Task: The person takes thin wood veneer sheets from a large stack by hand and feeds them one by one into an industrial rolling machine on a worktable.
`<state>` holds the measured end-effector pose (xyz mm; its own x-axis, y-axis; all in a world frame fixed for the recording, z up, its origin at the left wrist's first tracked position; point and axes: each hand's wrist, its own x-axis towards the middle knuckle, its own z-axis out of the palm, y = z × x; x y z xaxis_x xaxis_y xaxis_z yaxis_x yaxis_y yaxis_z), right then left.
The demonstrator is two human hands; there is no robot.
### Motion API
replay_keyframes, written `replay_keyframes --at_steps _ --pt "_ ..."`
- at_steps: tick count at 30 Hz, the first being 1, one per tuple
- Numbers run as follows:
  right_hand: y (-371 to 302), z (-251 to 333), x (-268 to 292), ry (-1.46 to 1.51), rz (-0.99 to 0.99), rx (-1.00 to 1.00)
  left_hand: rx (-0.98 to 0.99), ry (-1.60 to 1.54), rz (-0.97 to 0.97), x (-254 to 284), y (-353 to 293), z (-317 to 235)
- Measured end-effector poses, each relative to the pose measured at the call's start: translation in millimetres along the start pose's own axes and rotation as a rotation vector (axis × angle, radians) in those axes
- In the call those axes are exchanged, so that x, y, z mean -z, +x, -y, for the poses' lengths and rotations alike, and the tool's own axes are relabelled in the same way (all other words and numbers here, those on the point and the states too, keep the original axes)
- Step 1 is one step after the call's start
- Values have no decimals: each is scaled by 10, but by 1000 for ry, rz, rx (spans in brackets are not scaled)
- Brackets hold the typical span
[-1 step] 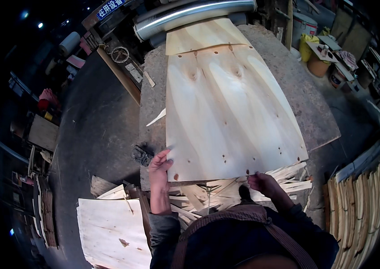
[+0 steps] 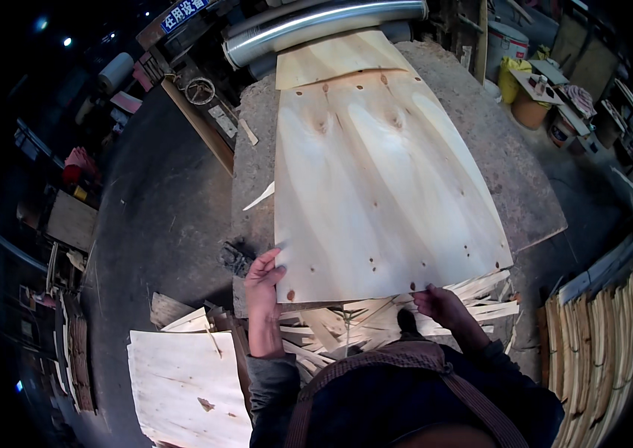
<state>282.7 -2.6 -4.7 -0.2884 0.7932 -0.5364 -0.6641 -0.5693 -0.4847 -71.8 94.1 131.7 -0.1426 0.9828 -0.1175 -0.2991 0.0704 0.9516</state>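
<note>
A large pale wood veneer sheet (image 2: 384, 194) with knots lies over the worn grey table (image 2: 533, 194). At its near left corner my left hand (image 2: 263, 280) pinches the edge between thumb and fingers. My right hand (image 2: 437, 305) is closed on the near edge, right of the middle, beside a small dark knot. The sheet's far end meets another veneer piece (image 2: 339, 56), which reaches up to a shiny metal roller (image 2: 324, 31); one edge overlaps the other there.
Veneer strips (image 2: 331, 332) lie heaped below the near edge. A stack of veneer sheets (image 2: 182, 384) stands at the lower left, upright bundled veneers (image 2: 600, 358) at the lower right. A handwheel (image 2: 199, 91) sits left of the roller; buckets (image 2: 531, 110) stand at the far right.
The near left corner of the veneer sheet and my left hand have shifted very slightly to the left. My right hand has hardly moved.
</note>
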Motion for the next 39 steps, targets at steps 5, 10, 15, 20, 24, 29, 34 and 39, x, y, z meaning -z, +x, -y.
replay_keyframes --at_steps 5,10,15,20,24,29,34,39 --pt "84 145 -227 -106 -10 42 5 220 -18 393 138 369" --pt "673 427 -333 -261 -85 155 116 951 -181 811 137 1323" --pt "1267 700 -383 -223 -125 203 -14 907 -131 1075 -195 1878" --pt "1809 977 -427 -186 -215 230 90 1083 -266 1187 -823 1883" --pt "2087 1242 -509 -124 -210 290 313 1076 -354 1179 -1121 1868" --pt "2314 1436 -554 -68 -74 144 235 1094 -395 1192 -1601 2036" --pt "2053 1319 -361 -212 345 6 353 1194 -478 1308 -2483 2545" --pt "1787 1368 186 -257 248 -86 477 974 -708 1477 -3079 3048"
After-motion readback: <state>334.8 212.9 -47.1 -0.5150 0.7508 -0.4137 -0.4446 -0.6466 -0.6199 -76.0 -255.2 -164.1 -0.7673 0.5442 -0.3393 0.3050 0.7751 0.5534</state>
